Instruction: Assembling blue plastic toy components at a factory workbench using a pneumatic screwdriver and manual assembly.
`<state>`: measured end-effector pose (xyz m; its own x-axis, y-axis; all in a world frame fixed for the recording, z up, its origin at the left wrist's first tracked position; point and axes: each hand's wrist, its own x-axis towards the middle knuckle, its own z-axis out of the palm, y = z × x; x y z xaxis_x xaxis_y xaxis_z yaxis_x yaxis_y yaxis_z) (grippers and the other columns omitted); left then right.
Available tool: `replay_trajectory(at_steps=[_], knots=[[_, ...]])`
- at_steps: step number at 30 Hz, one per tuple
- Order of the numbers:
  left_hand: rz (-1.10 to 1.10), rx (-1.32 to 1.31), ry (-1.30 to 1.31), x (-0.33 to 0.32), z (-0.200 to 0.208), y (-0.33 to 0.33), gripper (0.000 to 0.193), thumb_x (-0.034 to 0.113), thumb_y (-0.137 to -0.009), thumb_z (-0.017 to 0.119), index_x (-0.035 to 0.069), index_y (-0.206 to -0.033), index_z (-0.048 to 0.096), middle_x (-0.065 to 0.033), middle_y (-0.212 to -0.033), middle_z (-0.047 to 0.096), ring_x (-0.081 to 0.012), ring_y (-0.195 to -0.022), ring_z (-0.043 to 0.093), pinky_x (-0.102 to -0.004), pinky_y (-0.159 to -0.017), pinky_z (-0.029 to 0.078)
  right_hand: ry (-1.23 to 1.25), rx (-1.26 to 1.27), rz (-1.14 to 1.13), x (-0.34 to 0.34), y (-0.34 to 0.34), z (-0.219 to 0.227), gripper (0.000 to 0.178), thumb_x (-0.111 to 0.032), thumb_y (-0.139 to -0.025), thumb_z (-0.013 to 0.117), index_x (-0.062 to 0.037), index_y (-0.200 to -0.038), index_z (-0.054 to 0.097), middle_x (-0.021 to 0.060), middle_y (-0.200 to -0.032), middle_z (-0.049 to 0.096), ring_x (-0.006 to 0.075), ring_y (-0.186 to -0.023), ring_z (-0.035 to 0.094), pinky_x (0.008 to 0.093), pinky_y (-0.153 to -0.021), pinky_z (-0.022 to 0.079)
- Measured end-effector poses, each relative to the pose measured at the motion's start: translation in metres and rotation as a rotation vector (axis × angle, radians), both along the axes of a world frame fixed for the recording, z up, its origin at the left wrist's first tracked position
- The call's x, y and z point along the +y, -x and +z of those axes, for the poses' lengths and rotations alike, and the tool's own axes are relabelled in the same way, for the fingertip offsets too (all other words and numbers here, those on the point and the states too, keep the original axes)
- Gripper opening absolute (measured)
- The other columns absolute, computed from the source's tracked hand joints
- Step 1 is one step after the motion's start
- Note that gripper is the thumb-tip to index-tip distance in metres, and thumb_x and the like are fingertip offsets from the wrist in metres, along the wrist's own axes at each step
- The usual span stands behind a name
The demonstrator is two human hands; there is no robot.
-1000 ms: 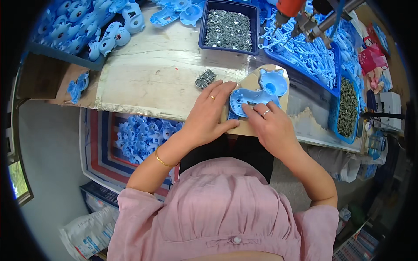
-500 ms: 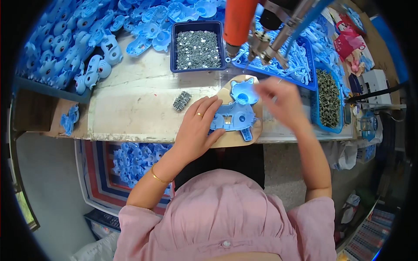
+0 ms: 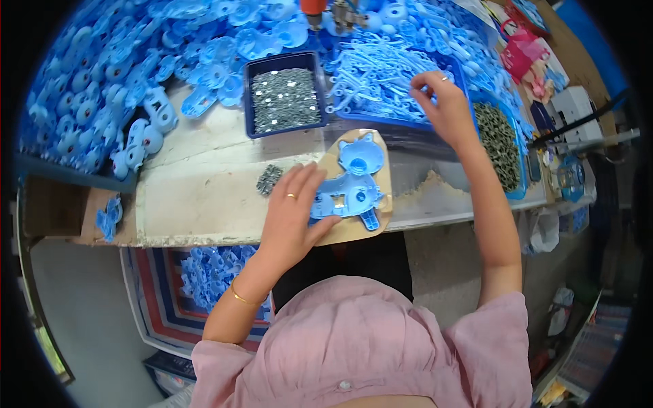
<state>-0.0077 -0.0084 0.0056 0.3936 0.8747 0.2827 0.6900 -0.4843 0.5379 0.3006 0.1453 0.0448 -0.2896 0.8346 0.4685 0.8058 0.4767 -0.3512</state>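
A blue plastic housing, shaped like an animal head with ears, lies on a tan wooden jig board at the bench's front edge. My left hand rests flat on the housing's left side and holds it down. My right hand reaches far up to the blue tray of thin light-blue plastic pieces, fingers pinched together over them. Whether a piece is between the fingers is too small to tell.
A dark blue tray of small metal screws stands behind the jig. A small clump of screws lies left of my left hand. Heaps of blue housings fill the back left. Another tray of dark metal parts sits right.
My right hand left the housing and moved up and right to the tray of light-blue pieces. My left hand stayed on the housing. The view shifted toward the bench's back.
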Motion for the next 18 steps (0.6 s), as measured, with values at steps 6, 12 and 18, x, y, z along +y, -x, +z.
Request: replay_trajectory(at_steps=[6, 12, 18], knots=[[0.054, -0.483, 0.135, 0.007, 0.01, -0.033, 0.053, 0.015, -0.093, 0.068, 0.0, -0.142, 0.052, -0.0199, -0.123, 0.066, -0.031, -0.113, 0.062, -0.0391, -0.099, 0.048, 0.615, 0.468, 0.302, -0.109, 0.077, 0.003, 0.018, -0.016, -0.088, 0.075, -0.0036, -0.1, 0.07, 0.0061, -0.088, 0.07, 0.0123, -0.077, 0.064, 0.0285, -0.07, 0.052], [0.069, -0.968, 0.349, 0.003, 0.003, -0.043, 0.02, 0.012, -0.106, 0.05, -0.004, -0.114, 0.06, -0.0109, -0.098, 0.072, -0.013, -0.084, 0.067, -0.0265, -0.074, 0.052, 0.684, 0.438, 0.034, -0.122, 0.017, 0.008, 0.016, -0.012, -0.09, 0.073, -0.0032, -0.103, 0.074, 0.0038, -0.091, 0.071, 0.01, -0.081, 0.065, 0.0265, -0.073, 0.052], [0.034, -0.997, 0.48, 0.001, 0.009, -0.035, 0.023, 0.014, -0.107, 0.05, -0.004, -0.116, 0.06, -0.0087, -0.09, 0.068, -0.013, -0.079, 0.064, -0.0272, -0.075, 0.054, 0.154, 0.035, -0.647, -0.083, -0.148, -0.019, 0.02, -0.013, -0.089, 0.071, -0.0033, -0.107, 0.072, 0.0111, -0.09, 0.072, 0.0202, -0.077, 0.068, 0.0338, -0.074, 0.053]])
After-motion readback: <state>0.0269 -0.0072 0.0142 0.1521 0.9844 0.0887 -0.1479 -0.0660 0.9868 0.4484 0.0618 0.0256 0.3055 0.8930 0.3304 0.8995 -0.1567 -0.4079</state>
